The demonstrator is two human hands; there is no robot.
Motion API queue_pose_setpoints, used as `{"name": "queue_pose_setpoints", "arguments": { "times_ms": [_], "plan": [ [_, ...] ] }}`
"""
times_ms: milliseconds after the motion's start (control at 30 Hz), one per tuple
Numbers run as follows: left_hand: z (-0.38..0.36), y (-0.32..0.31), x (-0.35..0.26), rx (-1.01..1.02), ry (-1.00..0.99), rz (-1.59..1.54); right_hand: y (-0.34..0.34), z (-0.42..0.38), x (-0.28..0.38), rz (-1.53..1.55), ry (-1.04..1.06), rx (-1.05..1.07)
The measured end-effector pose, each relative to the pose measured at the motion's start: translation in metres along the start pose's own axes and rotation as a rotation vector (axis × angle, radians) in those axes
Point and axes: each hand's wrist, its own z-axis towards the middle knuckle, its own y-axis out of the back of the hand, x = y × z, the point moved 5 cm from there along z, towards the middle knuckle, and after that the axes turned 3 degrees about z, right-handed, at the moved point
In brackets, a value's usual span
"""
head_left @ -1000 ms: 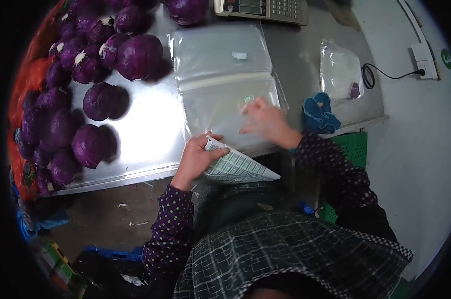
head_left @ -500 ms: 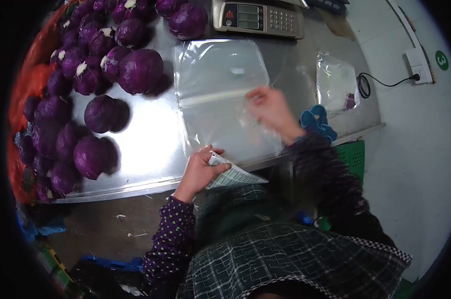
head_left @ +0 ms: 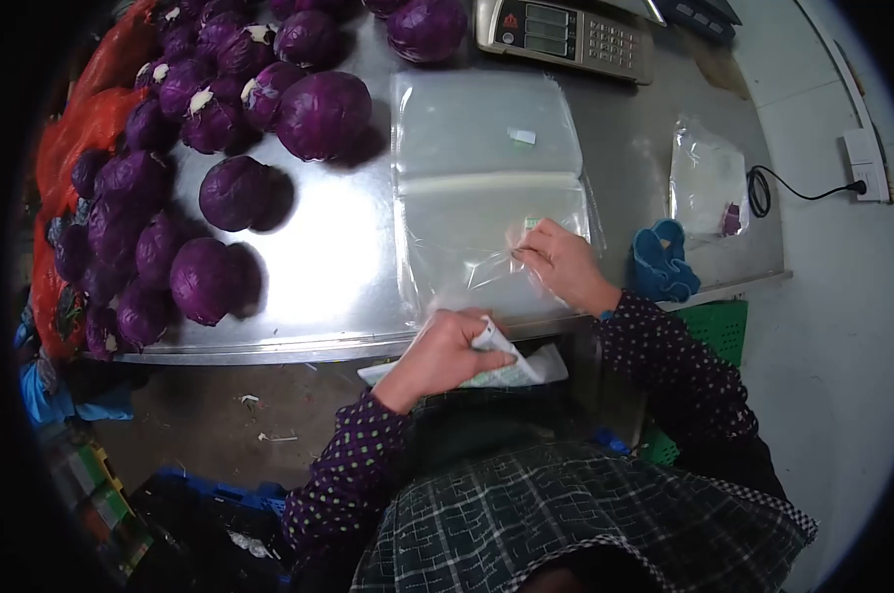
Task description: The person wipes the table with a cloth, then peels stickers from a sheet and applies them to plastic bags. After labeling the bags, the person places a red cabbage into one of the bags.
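Observation:
My left hand (head_left: 454, 348) grips a rolled sheet of printed labels (head_left: 501, 364) at the near edge of the steel table (head_left: 318, 267), and its fingers also touch the near corner of a clear plastic bag. My right hand (head_left: 557, 259) pinches the top clear plastic bag (head_left: 486, 212) of a flat stack, lifting its edge next to a small green sticker. A second stack of clear bags (head_left: 476, 124) lies just beyond, with a white label on it.
Several purple cabbages (head_left: 210, 148) lie heaped on the left of the table over an orange net sack (head_left: 71, 128). A weighing scale (head_left: 565, 35) stands at the back. A blue cloth (head_left: 659, 259), a small bag (head_left: 709, 178) and a wall socket (head_left: 867, 168) are at right.
My right hand came back down and toward me onto the near bag stack and pinched the top bag. My left hand closed tighter on the label sheet and moved right to the bag's corner.

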Motion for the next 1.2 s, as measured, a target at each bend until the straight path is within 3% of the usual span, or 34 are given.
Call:
{"name": "queue_pose_setpoints", "arguments": {
  "times_ms": [67, 100, 167, 300, 367, 400, 467, 600, 667, 733, 767, 800, 867, 933, 1000, 1033, 1100, 1167, 1200],
  "plan": [
    [0.014, 0.013, 0.018, -0.118, 0.012, 0.015, 0.014, 0.013, 0.004, -0.004, 0.083, 0.050],
    [0.018, 0.020, 0.029, -0.225, 0.036, 0.014, 0.048, 0.035, -0.001, 0.221, 0.049, -0.131],
    [0.022, 0.020, 0.035, -0.228, 0.036, -0.015, 0.086, 0.050, -0.004, 0.428, -0.002, -0.310],
    [0.022, 0.025, 0.034, -0.212, 0.037, 0.016, 0.088, 0.054, 0.007, 0.734, -0.207, -0.291],
    [0.021, 0.022, 0.036, -0.218, 0.072, -0.023, 0.014, 0.037, -0.027, 0.536, -0.222, -0.173],
    [0.019, 0.022, 0.036, -0.226, 0.084, -0.028, 0.014, 0.037, -0.030, 0.543, -0.224, -0.158],
    [0.017, 0.024, 0.032, -0.232, 0.051, -0.006, 0.038, 0.037, -0.020, -0.146, 0.163, -0.364],
    [0.019, 0.025, 0.036, -0.217, 0.058, -0.055, 0.058, 0.024, -0.015, -0.340, 0.131, -0.314],
    [0.009, 0.028, 0.031, -0.224, 0.047, -0.079, 0.008, -0.004, 0.016, -0.338, 0.416, -0.100],
    [-0.005, 0.023, 0.005, -0.043, 0.132, -0.190, 0.005, 0.009, 0.009, -0.270, 0.365, -0.106],
    [-0.010, 0.017, -0.012, 0.001, -0.017, -0.125, 0.007, 0.012, 0.008, -0.223, 0.291, -0.088],
    [-0.013, 0.010, -0.007, 0.007, 0.007, -0.124, 0.006, 0.007, 0.006, -0.176, 0.206, -0.073],
    [0.004, 0.023, 0.005, -0.223, 0.063, -0.268, 0.014, 0.018, 0.008, -0.174, 0.155, -0.043],
    [0.012, 0.027, 0.018, -0.286, 0.162, -0.427, 0.025, 0.025, 0.002, 0.126, -0.117, 0.071],
    [0.012, 0.032, 0.035, -0.418, 0.199, -0.457, 0.104, 0.073, -0.028, 0.366, -0.273, -0.351],
    [0.011, 0.036, 0.037, -0.453, 0.253, -0.480, 0.118, 0.073, -0.018, 0.371, -0.287, -0.350],
    [0.004, 0.041, 0.040, -0.493, 0.225, -0.546, 0.144, 0.065, 0.013, 0.454, -0.072, -0.268],
    [0.004, 0.047, 0.028, -0.576, 0.170, -0.632, 0.086, 0.016, 0.020, 0.193, -0.129, 0.284],
    [0.007, 0.049, 0.025, -0.548, 0.152, -0.613, 0.069, -0.007, 0.019, 0.272, -0.127, 0.260]
  ]
}}
